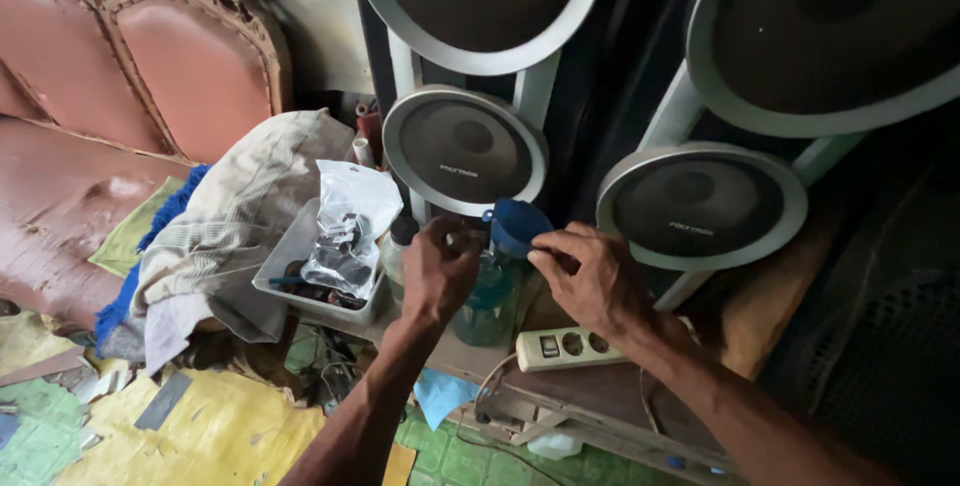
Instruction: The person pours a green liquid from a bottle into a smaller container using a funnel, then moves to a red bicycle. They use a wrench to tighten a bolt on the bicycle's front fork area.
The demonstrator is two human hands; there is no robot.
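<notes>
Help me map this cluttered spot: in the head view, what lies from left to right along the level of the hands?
Red sofa → crumpled cloth → plastic tray with a clear bag → left hand → blue funnel → right hand → right speaker cone.

A cluttered home room: a carved, pink-upholstered sofa (pixel 150 56), tall loudspeaker towers (pixel 465 151), heaped cloths (pixel 235 216) and a power strip (pixel 565 346).

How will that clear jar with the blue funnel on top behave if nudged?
The jar looks like clear glass, so probably fragile and fairly heavy. With the blue funnel perched on its mouth it seems top-heavy and may tip; the right hand is pinching the funnel's rim.
</notes>
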